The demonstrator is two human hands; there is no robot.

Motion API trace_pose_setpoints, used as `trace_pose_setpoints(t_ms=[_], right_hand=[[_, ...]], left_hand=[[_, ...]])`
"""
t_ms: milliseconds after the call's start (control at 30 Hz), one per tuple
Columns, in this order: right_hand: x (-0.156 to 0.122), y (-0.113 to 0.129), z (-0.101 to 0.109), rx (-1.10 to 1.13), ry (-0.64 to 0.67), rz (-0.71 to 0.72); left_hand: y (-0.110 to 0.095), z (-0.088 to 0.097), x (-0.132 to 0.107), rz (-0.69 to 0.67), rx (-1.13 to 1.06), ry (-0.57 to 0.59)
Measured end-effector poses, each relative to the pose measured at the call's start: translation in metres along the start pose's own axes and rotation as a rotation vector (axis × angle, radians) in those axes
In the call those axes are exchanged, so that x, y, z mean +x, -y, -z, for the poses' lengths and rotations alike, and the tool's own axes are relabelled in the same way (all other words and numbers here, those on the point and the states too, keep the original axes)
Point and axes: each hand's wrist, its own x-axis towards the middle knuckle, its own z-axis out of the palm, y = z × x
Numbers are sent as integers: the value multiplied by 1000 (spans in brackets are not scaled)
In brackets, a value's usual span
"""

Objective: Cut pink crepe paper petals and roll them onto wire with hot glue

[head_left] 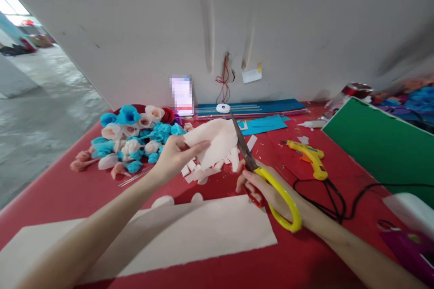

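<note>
Between the thumb and fingers of my left hand [176, 156] is a pale pink piece of paper [220, 140] with a rounded edge, held above the table. My right hand [264, 183] grips scissors [283, 198] with yellow and red handles. Their blades point up and away, along the paper's right edge; whether they touch it I cannot tell. Small pale paper scraps [201, 174] lie beneath the held piece. Closer to me, a long pale pink paper strip [203, 230] lies flat under my left forearm.
Blue, white and pink paper flowers [132, 137] are heaped at the left. A yellow glue gun [312, 158] with a black cord lies right, near a green board [383, 149]. Blue paper [267, 124] and a lit phone [182, 95] are by the wall.
</note>
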Motion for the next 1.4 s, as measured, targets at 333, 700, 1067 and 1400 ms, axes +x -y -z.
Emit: trace_pose_setpoints(t_ms=[333, 700, 1067, 1400], right_hand=[[1, 6, 1, 5, -26, 1], [-2, 9, 2, 29, -95, -9], [5, 7, 3, 166, 53, -116], [7, 24, 8, 319, -172, 104]], left_hand=[[-2, 2, 0, -45, 81, 15], [3, 9, 4, -27, 127, 43], [8, 10, 6, -27, 110, 57], [-3, -1, -8, -195, 136, 210]])
